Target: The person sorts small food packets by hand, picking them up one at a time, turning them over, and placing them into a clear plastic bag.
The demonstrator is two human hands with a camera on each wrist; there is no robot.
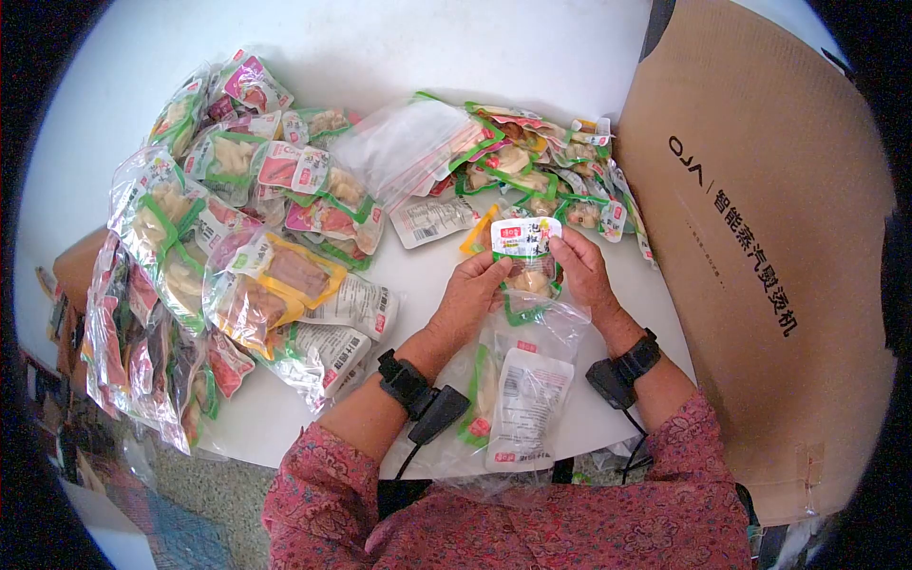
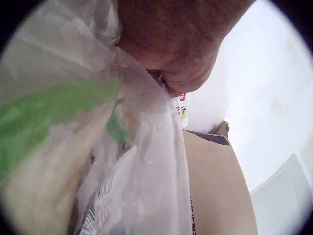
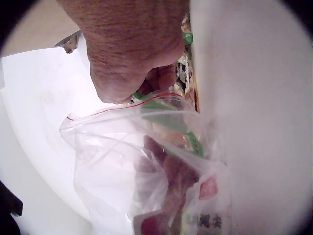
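A: Well, where is the small snack packet with the white label and green trim (image 1: 525,249)?

B: Just left of the large brown cardboard box (image 1: 760,237), held up between both hands over the white table (image 1: 427,57). The left hand (image 1: 467,299) pinches its left edge between thumb and curled fingers. The right hand (image 1: 584,271) pinches its right edge the same way.

A: And the clear zip bag (image 1: 562,325)?

B: Also left of the box, on the side nearer the person, with its mouth gaping right under the packet's lower end. A flat white-labelled pouch (image 1: 524,408) lies inside it.

A: What would make this step go cleanly?

B: The film looks limp, I'd judge, so the mouth wants holding wide. The right wrist view shows the red seal line (image 3: 122,110) curving open, which helps. Lead with the packet's lower edge, slide it flat over the pouch, and watch that the corners don't snag the film.

A: Any clutter?

B: A heap of similar packets (image 1: 237,237) lies farther left of the box, well apart from the bag. A second heap (image 1: 541,161) sits just beside the box, beyond the hands.
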